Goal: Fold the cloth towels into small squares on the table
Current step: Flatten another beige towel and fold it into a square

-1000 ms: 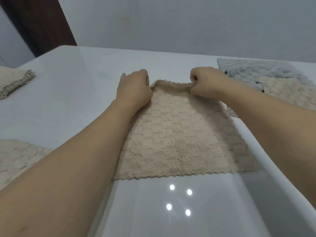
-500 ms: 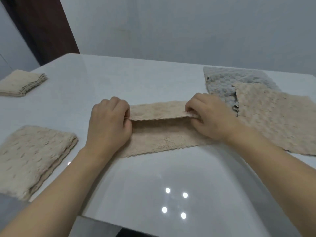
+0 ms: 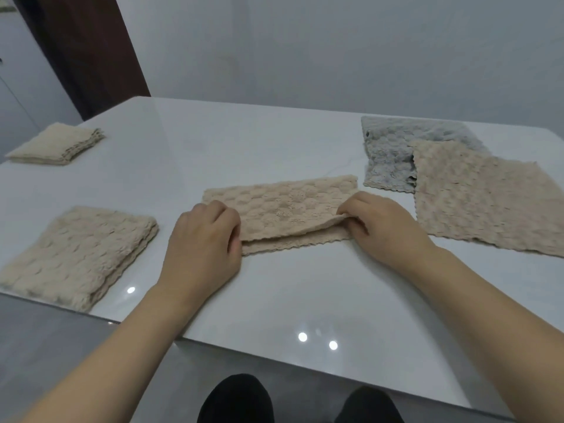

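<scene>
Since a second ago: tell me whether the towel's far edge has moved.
Yes. The far edge of the beige towel has come toward the table's near edge, folded over; both hands hold it.

My left hand (image 3: 204, 239) and right hand (image 3: 383, 225) pinch the near corners of the beige towel (image 3: 283, 209), folded in half on the white table (image 3: 213, 148). Its top layer seems slightly lifted at my right fingers (image 3: 355, 222).

— How is the light?
— Dim, cool and even; overhead lamps glint as small white spots on the glossy table (image 3: 274, 141).
— Sharpness?
— Soft throughout, with wide-angle bending at the edges and faint shadows.
</scene>
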`<move>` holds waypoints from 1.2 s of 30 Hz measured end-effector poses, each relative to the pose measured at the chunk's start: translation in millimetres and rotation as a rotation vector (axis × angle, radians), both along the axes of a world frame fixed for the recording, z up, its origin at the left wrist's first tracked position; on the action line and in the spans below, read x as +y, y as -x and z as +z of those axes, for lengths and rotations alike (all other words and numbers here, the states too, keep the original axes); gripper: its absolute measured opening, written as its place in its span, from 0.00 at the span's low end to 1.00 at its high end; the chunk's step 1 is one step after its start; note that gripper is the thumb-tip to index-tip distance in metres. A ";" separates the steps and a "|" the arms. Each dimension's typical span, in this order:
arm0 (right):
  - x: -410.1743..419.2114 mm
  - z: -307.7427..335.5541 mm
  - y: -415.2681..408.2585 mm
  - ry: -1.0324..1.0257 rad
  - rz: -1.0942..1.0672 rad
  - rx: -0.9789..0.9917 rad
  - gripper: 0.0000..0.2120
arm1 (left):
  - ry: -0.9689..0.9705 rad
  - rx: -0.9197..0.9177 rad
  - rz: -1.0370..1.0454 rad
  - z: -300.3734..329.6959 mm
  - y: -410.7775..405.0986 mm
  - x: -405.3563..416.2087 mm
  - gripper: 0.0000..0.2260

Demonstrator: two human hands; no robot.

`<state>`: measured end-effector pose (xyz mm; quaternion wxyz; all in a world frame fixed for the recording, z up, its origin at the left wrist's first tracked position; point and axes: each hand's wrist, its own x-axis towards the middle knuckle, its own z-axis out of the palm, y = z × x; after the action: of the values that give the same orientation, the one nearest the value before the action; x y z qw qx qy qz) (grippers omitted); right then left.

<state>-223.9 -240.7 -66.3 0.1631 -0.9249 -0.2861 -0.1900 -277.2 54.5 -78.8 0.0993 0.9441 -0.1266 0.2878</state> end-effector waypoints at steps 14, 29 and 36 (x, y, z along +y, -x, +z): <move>-8.3 -4.7 10.2 -0.131 0.008 0.302 0.19 | 0.138 0.126 -0.075 -7.2 -3.1 8.8 0.04; -8.0 -4.5 12.1 -0.410 -0.064 0.399 0.14 | 0.104 -0.041 -0.087 -0.1 -14.3 5.1 0.12; -6.7 -2.8 15.6 -0.238 -0.133 0.134 0.15 | 0.102 -0.009 -0.067 1.4 -16.4 3.9 0.18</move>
<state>-239.5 -247.4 -69.1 0.2775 -0.9265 -0.1880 -0.1709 -260.9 58.3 -77.4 0.1564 0.9317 -0.1438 0.2947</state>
